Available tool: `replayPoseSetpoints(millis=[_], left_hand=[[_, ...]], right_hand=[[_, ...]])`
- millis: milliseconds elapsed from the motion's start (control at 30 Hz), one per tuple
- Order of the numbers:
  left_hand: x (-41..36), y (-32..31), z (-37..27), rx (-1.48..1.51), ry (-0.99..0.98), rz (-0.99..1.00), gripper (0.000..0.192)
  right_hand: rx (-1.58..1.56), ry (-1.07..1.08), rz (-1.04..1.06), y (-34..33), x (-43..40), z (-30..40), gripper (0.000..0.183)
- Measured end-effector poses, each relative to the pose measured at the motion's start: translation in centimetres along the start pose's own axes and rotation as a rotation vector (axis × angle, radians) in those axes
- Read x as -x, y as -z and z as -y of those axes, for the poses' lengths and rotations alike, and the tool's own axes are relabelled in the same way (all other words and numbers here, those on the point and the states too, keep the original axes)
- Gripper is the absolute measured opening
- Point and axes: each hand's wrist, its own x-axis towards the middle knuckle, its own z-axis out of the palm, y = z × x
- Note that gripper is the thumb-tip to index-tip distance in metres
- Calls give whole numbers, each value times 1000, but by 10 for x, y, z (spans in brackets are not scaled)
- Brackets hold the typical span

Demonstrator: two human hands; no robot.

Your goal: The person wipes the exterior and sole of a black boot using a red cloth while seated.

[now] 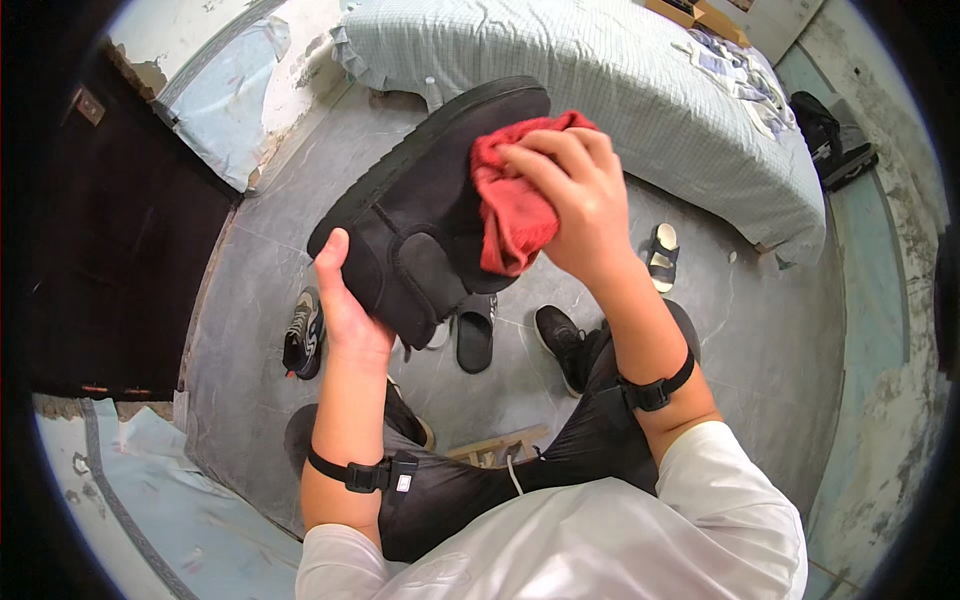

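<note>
A black ankle boot [420, 195] lies tilted on its side in the air before me, its dark sole towards the upper left. My left hand [346, 307] grips it at the heel end, thumb over the edge and the other fingers hidden beneath. Bunched in my right hand [577, 199] is a red cloth [514, 202], pressed against the boot's upper. The cloth hides part of the boot's front and top.
On the grey floor stand a sneaker [304, 334], a black slipper [475, 334] and a sandal [663, 257]. A covered bed [600, 97] is ahead, a dark door [127, 225] at left. Below me is a wooden stool [499, 446]; a bag [829, 142] rests far right.
</note>
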Motion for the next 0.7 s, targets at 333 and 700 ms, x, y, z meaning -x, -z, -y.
replayPoseSetpoints(millis=[333, 700], left_hand=[[-8, 1, 6, 0, 13, 127, 74], [-9, -3, 12, 11, 16, 151, 73]], right_hand=[[-32, -42, 46, 7, -5, 5, 43], [4, -168, 131, 18, -1, 4, 46]])
